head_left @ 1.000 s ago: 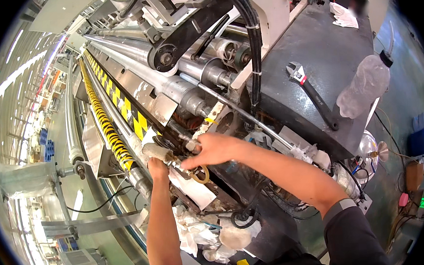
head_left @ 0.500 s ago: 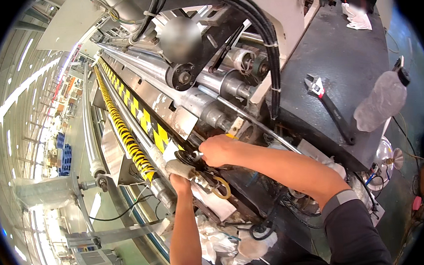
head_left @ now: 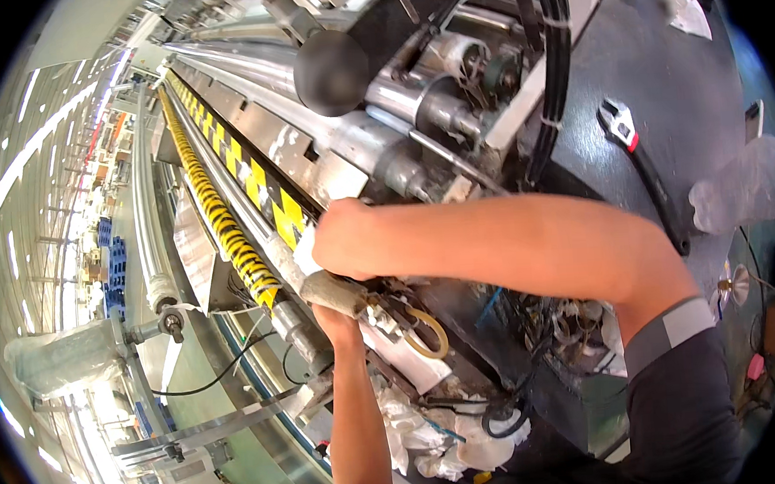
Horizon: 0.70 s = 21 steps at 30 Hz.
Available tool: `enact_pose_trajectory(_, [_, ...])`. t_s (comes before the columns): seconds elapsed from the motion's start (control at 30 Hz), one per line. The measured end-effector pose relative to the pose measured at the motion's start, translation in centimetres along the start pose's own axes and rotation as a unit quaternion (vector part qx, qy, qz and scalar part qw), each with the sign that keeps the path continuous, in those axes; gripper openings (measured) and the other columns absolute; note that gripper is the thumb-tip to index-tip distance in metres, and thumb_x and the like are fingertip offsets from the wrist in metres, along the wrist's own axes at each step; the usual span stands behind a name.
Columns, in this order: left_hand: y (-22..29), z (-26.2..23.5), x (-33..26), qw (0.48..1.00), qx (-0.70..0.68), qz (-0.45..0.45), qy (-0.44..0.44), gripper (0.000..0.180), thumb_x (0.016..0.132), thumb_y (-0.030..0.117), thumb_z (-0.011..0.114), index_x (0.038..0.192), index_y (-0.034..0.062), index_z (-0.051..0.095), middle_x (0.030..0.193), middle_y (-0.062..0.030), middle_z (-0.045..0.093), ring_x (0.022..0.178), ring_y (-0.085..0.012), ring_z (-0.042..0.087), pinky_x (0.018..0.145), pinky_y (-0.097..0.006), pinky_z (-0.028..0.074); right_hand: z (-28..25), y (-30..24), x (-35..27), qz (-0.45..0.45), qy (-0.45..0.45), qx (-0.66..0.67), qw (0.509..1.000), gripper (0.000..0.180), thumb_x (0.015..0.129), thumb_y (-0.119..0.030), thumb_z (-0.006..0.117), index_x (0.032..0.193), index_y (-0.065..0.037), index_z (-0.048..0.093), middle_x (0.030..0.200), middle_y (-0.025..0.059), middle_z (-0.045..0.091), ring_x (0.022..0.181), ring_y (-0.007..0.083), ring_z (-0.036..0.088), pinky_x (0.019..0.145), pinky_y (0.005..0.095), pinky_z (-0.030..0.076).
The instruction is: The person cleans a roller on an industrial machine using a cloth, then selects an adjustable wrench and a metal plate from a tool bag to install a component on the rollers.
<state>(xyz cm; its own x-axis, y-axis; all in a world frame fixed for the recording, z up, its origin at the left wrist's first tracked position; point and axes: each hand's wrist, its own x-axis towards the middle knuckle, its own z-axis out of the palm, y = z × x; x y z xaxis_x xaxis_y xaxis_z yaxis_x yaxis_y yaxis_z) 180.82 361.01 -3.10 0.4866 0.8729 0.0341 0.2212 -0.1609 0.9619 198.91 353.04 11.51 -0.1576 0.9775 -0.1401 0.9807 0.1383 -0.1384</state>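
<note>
"Rags (head_left: 417,440) nearest: how many?"

"One white heap by the near end of the machine frame (head_left: 463,308), too tangled to count. Beyond it come one white panel (head_left: 406,365), one tan ring (head_left: 443,338) partly overlapping the panel, and one grey cylinder (head_left: 330,292) just past the ring."

"Further off?"

"Two yellow-and-black pieces along the frame's left edge: one spiral-striped bar (head_left: 218,224), one chequered strip (head_left: 249,181). On the dark surface (head_left: 590,150) to the right lies one adjustable wrench (head_left: 645,173), handle end at the near edge; one translucent bottle (head_left: 732,192) sits by the right edge, one white cloth (head_left: 684,9) toward the far right corner. Several metal rollers (head_left: 373,145) stretch away to the far end, overlapping too much to count."

"Now the hands?"

"Left hand (head_left: 335,323) first: its forearm rises almost straight from below, and it meets the cylinder's near side. Its fingers are hidden behind the cylinder, so I can't tell whether they clamp it."

"The other?"

"Right hand (head_left: 341,240), just beyond the cylinder, which lies between the two. Elbow bent, forearm nearly level across the frame, knuckles up. Its fingers curl downward beside a white scrap (head_left: 306,252); their tips are hidden, and I can't tell whether they grip anything."
</note>
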Motion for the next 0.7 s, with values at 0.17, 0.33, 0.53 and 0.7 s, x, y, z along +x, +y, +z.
enact_pose_trajectory(0.17, [0.1, 0.2, -0.1, 0.997, -0.074, -0.032, 0.004, 0.038, 0.089, 0.018, 0.059, 0.122, 0.0043, 0.047, 0.107, -0.0034, 0.056, 0.096, -0.0139, 0.056, 0.08, -0.029, 0.046, -0.8, -0.9, 3.6, -0.008, -0.08, -0.071, 0.994, 0.028, 0.072, -0.023, 0.072, 0.098, -0.012, 0.072, 0.1, 0.0044, 0.069, 0.093, 0.0212, 0.065, 0.076, 0.0419, 0.05])
enact_pose_trajectory(0.33, [0.1, 0.2, -0.4, 0.995, -0.089, -0.024, -0.032, 0.047, 0.083, 0.016, 0.065, 0.123, 0.0049, 0.043, 0.106, -0.0033, 0.054, 0.093, -0.0131, 0.054, 0.079, -0.028, 0.046, -1.6, 0.1, 4.2, -0.018, -0.074, -0.053, 0.996, 0.027, 0.066, -0.022, 0.075, 0.093, -0.017, 0.074, 0.095, 0.0028, 0.07, 0.086, 0.025, 0.066, 0.071, 0.0419, 0.052])
enact_pose_trajectory(0.53, [-1.0, -0.8, -0.4, 0.998, -0.041, 0.011, -0.053, 0.043, 0.085, 0.019, 0.063, 0.12, 0.0042, 0.043, 0.105, -0.005, 0.054, 0.092, -0.0138, 0.055, 0.077, -0.03, 0.047, -3.2, 0.4, 1.9, -0.104, -0.043, -0.081, 0.99, 0.021, 0.065, -0.019, 0.074, 0.086, -0.017, 0.074, 0.089, 0.0039, 0.071, 0.082, 0.0271, 0.066, 0.068, 0.0392, 0.054])
enact_pose_trajectory(0.7, [-0.8, -0.5, -0.4, 0.998, -0.054, -0.023, -0.039, 0.041, 0.087, 0.017, 0.061, 0.122, 0.0027, 0.045, 0.105, -0.0057, 0.056, 0.093, -0.0146, 0.057, 0.078, -0.03, 0.047, -3.4, 0.5, 0.7, -0.077, 0.016, -0.1, 0.992, 0.021, 0.069, -0.021, 0.069, 0.088, -0.012, 0.074, 0.09, 0.0062, 0.07, 0.083, 0.0266, 0.067, 0.07, 0.0408, 0.053])
